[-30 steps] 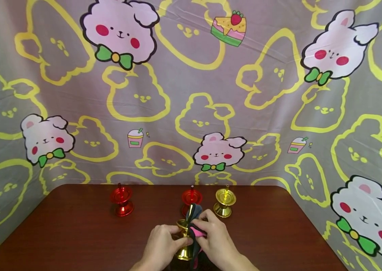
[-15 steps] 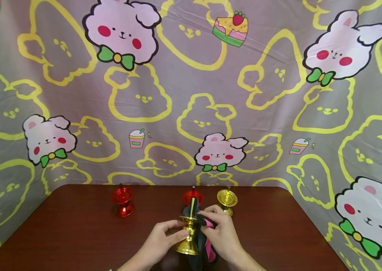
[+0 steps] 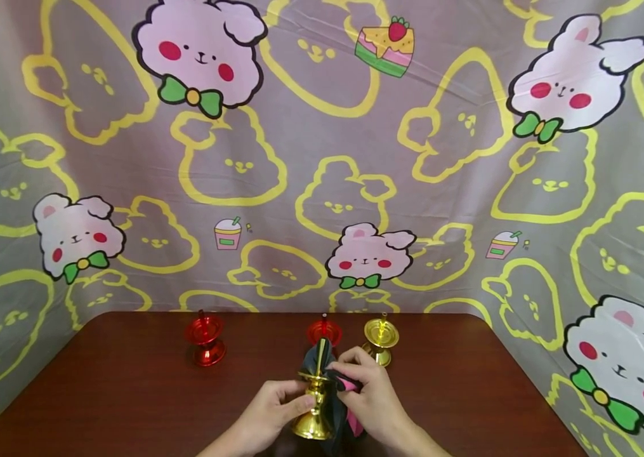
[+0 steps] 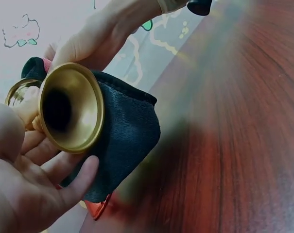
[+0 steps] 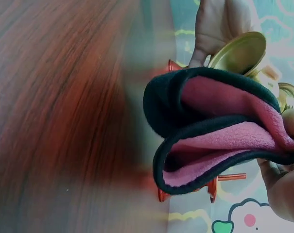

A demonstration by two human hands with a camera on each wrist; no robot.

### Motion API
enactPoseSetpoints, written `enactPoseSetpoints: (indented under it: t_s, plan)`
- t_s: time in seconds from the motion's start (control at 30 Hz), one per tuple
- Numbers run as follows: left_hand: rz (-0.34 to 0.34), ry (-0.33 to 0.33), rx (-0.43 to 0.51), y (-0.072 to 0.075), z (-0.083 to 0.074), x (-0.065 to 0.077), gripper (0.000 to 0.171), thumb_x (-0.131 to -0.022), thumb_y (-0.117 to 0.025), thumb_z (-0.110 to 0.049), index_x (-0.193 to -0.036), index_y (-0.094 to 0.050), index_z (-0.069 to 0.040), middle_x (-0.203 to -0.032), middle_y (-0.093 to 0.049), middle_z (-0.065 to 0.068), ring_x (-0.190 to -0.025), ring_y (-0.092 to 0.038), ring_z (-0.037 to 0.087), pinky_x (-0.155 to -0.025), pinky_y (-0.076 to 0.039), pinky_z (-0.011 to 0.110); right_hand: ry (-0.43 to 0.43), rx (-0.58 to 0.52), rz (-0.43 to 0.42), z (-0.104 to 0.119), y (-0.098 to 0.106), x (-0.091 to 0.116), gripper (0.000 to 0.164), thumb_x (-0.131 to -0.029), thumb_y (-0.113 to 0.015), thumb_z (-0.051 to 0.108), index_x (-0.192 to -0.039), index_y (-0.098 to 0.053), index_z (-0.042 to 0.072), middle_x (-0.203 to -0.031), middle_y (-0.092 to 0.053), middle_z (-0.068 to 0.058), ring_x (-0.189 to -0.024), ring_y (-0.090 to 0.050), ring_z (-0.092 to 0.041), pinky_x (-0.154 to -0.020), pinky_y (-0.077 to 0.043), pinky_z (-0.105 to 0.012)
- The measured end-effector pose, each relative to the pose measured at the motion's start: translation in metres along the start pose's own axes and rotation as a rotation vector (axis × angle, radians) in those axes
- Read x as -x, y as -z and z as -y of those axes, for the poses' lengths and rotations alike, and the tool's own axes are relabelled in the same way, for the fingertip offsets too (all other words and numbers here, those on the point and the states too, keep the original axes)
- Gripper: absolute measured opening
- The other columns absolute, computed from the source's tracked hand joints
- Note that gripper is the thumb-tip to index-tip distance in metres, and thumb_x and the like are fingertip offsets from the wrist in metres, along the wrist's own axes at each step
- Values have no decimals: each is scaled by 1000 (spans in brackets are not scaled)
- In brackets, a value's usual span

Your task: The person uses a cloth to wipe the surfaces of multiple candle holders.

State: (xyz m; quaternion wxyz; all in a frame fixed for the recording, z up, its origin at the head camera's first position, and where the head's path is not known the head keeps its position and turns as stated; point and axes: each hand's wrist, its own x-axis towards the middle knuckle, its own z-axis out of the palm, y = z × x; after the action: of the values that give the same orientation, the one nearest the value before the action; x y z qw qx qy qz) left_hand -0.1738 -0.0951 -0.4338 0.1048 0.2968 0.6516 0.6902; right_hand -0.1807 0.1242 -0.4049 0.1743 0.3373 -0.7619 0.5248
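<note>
A shiny gold candlestick [image 3: 315, 416] is held up over the near part of the table [image 3: 127, 393], its spout leaning slightly toward one o'clock; the left wrist view looks into its hollow base. At its nine o'clock the left hand [image 3: 273, 409] grips its waist between thumb and fingers. Toward two or three o'clock the right hand [image 3: 372, 390] pinches a folded cloth [image 4: 129, 131] — dark outside, pink inside — that passes behind the candlestick at the spout. Farther out on the table, one red candlestick [image 3: 324, 329] stands at twelve, a second gold candlestick [image 3: 381, 333] between one and two, and another red candlestick [image 3: 206, 346] at ten. Beyond hangs a rabbit-print curtain [image 3: 310, 139].
</note>
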Motion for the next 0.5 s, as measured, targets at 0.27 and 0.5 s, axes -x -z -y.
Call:
enactPoseSetpoints:
  t_s: [0.27, 0.5]
  plan:
    - [-98, 56, -88, -5, 1, 0, 28, -97, -68, -13, -109, -70, 12, -95, -73, 8, -80, -66, 7, -70, -55, 25, 73, 99, -6, -5, -2, 2, 47, -68, -73, -23, -104, -78, 7, -92, -57, 4, -84, -55, -9, -59, -51, -23]
    - [-165, 120, -102, -11, -1, -3, 30, -94, -73, -15, -110, -72, 9, -95, -74, 14, -78, -69, 11, -66, -56, 25, 47, 185, 12, -3, -1, 3, 49, -64, -71, -22, -103, -78, 7, -93, -55, 7, -81, -54, -6, -59, -49, -21]
